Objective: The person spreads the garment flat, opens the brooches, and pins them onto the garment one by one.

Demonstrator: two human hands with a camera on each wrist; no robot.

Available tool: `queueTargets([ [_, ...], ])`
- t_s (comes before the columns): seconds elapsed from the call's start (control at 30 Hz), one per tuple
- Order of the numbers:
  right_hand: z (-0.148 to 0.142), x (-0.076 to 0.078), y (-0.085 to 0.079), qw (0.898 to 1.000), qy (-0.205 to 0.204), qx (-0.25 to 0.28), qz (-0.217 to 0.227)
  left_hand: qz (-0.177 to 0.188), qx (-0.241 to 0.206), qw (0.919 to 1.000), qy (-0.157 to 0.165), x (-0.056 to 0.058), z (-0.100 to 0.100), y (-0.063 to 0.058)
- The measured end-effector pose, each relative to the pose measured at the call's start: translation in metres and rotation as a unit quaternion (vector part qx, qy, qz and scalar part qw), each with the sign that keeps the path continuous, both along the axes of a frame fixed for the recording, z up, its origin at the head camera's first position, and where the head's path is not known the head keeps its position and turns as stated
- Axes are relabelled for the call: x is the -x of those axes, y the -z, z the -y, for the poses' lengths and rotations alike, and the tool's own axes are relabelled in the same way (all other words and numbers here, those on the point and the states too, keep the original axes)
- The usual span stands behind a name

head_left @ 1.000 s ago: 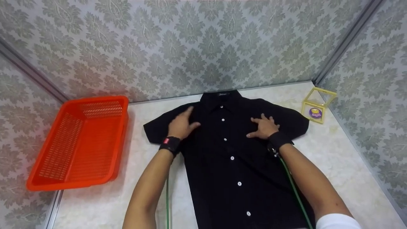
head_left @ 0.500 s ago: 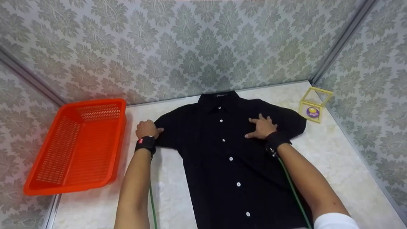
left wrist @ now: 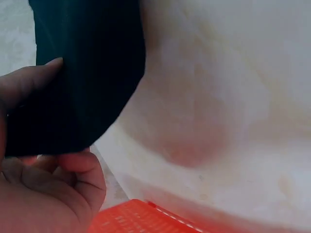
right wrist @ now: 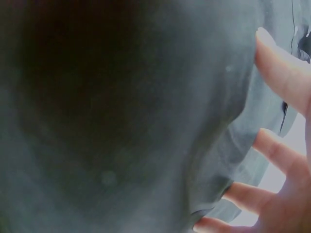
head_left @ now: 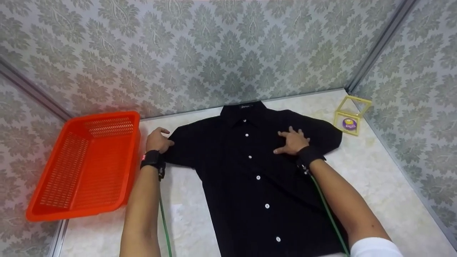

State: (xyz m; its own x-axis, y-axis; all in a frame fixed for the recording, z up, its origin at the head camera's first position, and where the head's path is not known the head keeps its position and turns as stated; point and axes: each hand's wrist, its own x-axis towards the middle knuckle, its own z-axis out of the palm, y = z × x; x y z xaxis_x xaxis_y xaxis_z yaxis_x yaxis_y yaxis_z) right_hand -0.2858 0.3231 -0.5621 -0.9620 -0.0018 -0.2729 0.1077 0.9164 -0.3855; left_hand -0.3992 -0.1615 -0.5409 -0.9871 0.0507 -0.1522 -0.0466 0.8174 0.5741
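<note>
A black short-sleeved shirt [head_left: 228, 153] with white buttons lies spread face up, its collar [head_left: 244, 110] near the back wall. At the left sleeve's cuff is my left hand [head_left: 157, 141]. In the left wrist view its thumb [left wrist: 36, 77] lies on top of the dark sleeve [left wrist: 97, 68] and its curled fingers [left wrist: 90, 177] are under the hem, pinching the cloth. My right hand [head_left: 295, 142] rests on the shirt's chest at the right, fingers spread. The right wrist view shows these fingertips [right wrist: 265, 133] on slightly rumpled cloth.
An orange plastic basket [head_left: 75, 214] with slotted walls stands left of my left arm. A small yellow-framed case [head_left: 347, 124], lid up, sits at the back right. Green cables [head_left: 164, 217] trail from both wristbands. Patterned walls [head_left: 232, 53] close in the pale table [head_left: 189, 221].
My left hand has moved left from the shirt's shoulder to the sleeve's cuff and now pinches it. My right hand has stayed on the chest. The head view has shifted slightly.
</note>
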Motion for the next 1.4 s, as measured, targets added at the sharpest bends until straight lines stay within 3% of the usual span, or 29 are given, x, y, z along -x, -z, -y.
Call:
queueTargets([
  [0.17, -0.002, 0.0, 0.0, 1.0, 0.0, 0.0, 0.003, 0.046, 0.046, 0.9978, 0.013, -0.003, 0.006, -0.003],
  [0.33, -0.004, 0.001, 0.003, 1.0, 0.002, 0.004, 0.006, 0.031, 0.084, 0.9959, -0.014, -0.003, 0.006, -0.004],
  [0.47, -0.004, 0.002, 0.003, 1.0, -0.005, 0.001, 0.008, 0.023, 0.051, 0.9972, -0.05, -0.007, 0.008, -0.003],
  [0.57, -0.004, 0.002, 0.002, 1.0, -0.006, -0.001, 0.006, 0.039, -0.004, 0.9979, -0.052, -0.013, 0.01, -0.002],
  [0.73, -0.003, 0.001, 0.0, 1.0, -0.004, -0.002, -0.001, 0.094, -0.059, 0.9939, 0.0, -0.026, 0.014, -0.005],
  [0.97, -0.004, 0.0, 0.002, 1.0, -0.004, 0.002, 0.002, 0.155, 0.02, 0.9855, 0.066, -0.042, 0.02, -0.017],
  [1.03, -0.004, 0.0, 0.002, 1.0, -0.003, 0.002, 0.001, 0.163, 0.018, 0.9837, 0.073, -0.046, 0.022, -0.018],
  [1.1, -0.004, 0.001, 0.003, 1.0, -0.003, 0.003, 0.001, 0.157, -0.011, 0.9849, 0.073, -0.051, 0.024, -0.018],
  [1.2, -0.004, 0.001, 0.005, 1.0, -0.003, 0.004, 0.002, 0.121, -0.085, 0.988, 0.044, -0.056, 0.025, -0.012],
  [1.3, -0.005, 0.002, 0.005, 1.0, -0.003, 0.007, 0.004, 0.083, -0.186, 0.9789, 0.013, -0.059, 0.021, -0.003],
  [1.4, -0.004, 0.002, 0.005, 1.0, -0.003, 0.01, 0.005, 0.046, -0.202, 0.9783, -0.012, -0.062, 0.019, 0.003],
])
